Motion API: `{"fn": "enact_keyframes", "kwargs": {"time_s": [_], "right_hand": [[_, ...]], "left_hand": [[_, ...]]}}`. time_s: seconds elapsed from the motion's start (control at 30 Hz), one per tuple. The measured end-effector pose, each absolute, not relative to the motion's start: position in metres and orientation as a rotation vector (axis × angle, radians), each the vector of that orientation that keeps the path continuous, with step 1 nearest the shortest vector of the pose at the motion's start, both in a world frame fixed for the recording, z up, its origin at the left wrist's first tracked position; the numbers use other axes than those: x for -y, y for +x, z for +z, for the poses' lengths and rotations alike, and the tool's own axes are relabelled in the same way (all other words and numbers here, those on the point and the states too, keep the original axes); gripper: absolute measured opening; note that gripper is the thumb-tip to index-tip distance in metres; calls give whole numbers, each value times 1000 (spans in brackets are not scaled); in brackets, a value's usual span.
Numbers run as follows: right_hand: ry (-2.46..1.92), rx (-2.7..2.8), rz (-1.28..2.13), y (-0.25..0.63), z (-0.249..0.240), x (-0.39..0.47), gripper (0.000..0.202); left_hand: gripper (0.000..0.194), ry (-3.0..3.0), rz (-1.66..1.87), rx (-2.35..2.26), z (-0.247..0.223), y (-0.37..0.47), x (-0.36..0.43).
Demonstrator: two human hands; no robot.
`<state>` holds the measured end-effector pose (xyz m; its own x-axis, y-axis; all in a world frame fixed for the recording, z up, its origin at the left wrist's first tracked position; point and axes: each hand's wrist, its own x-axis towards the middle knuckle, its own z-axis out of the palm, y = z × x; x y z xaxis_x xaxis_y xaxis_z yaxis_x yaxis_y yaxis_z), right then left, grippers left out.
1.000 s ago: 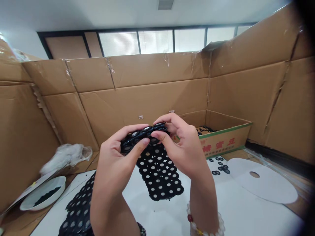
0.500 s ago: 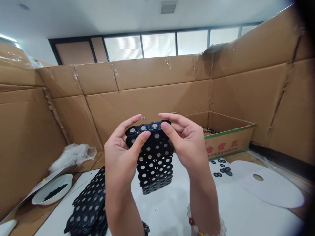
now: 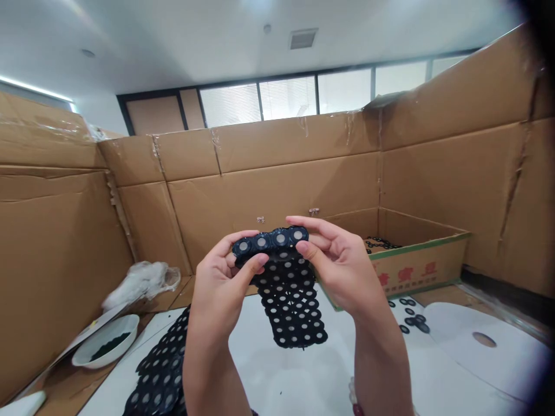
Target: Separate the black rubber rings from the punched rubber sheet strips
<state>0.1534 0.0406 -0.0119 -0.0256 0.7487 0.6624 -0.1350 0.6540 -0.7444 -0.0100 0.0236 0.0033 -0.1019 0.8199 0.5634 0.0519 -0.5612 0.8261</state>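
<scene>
Between my two hands hangs a strip of joined black rings with pale round centres [image 3: 292,303]. Its top edge is folded over into a row of rings facing me. My left hand [image 3: 232,266] grips the left end of that row, thumb in front and fingers behind. At the other end, my right hand [image 3: 332,254] pinches the row between thumb and fingers. The strip's lower end hangs above the white table surface [image 3: 299,378]. Left of my left forearm lies a stack of similar black ring sheets [image 3: 160,370], partly hidden by the arm.
A white bowl [image 3: 128,341] with small dark pieces stands at left, near crumpled clear plastic [image 3: 141,283]. Loose black rings [image 3: 411,318] lie at right beside a white disc with a hole [image 3: 451,332]. Behind them is an open carton [image 3: 420,268]. Cardboard walls [image 3: 277,173] surround the table.
The view has tilted up and shifted. The top row is folded more toward me, and the strip's hanging end has swung to the right. Both hands keep their hold.
</scene>
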Motion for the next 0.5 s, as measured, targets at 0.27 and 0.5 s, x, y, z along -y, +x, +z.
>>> {"fn": "enact_keyframes", "kwargs": {"time_s": [0.27, 0.5], "right_hand": [[-555, 1447, 775, 154, -11, -36, 38], [-572, 1433, 761, 151, -8, -30, 34]], "left_hand": [[26, 1519, 1844, -907, 5, -9, -20], [25, 1522, 1911, -952, 5, -8, -15]]}}
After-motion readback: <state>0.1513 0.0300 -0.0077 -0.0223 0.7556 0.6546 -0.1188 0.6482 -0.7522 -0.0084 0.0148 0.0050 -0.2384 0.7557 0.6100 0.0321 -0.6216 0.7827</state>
